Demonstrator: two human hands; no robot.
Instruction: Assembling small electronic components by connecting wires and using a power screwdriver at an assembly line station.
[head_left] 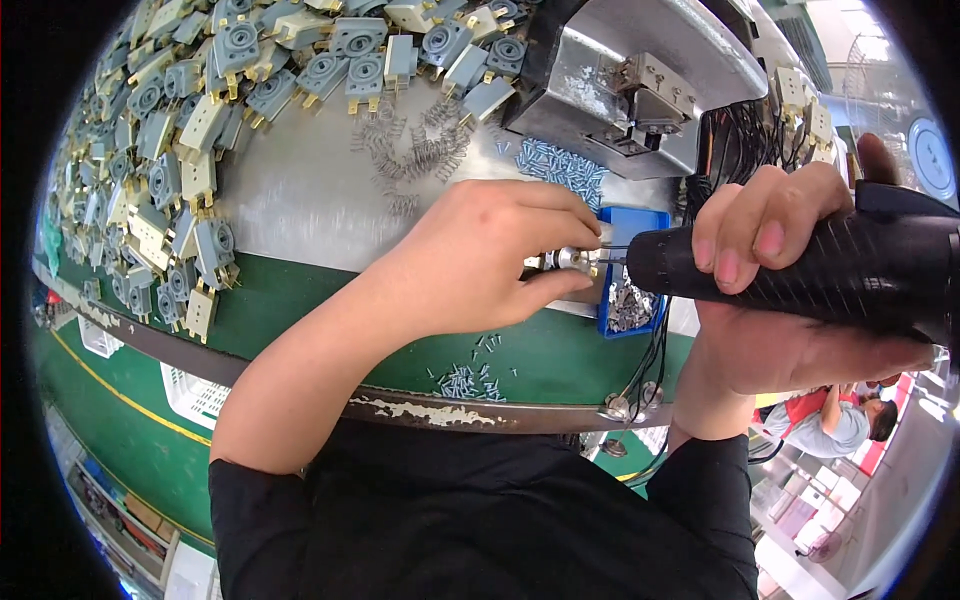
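My right hand is wrapped round a black electric screwdriver, held level with its bit toward the left. Between the thumb and fingers of my left hand is a small part with a round silver piece and brass-coloured tabs. The screwdriver bit reaches this part; whether it sits in a screw I cannot tell. My left fingers hide much of the part. Just behind the bit stands a blue tray with small metal pieces inside.
Grey and cream plug-like housings with brass tabs are heaped at the left and back. Springs and blue-silver screws lie on the metal plate. More screws lie near the front edge. A metal fixture stands behind; a person is at right.
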